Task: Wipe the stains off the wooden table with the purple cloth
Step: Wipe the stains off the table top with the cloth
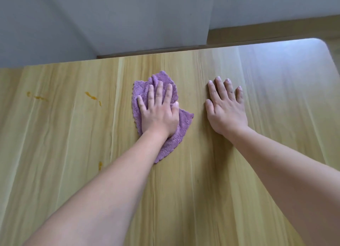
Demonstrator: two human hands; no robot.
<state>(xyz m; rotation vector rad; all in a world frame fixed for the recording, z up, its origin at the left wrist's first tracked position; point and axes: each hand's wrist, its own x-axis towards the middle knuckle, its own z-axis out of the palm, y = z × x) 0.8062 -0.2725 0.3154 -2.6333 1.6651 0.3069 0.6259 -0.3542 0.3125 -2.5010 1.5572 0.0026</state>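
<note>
- Forearms reach over the worktop (202, 199); left hand (159, 115) lies flat, fingers spread, pressing the purple cloth (184, 122) mid-worktop.
- Right hand (225, 108) rests flat, holding nothing.
- Orange stains (93, 97) remain leftward, unwiped.

No readable text, label, brand, number or sign was visible anywhere in view.
</note>
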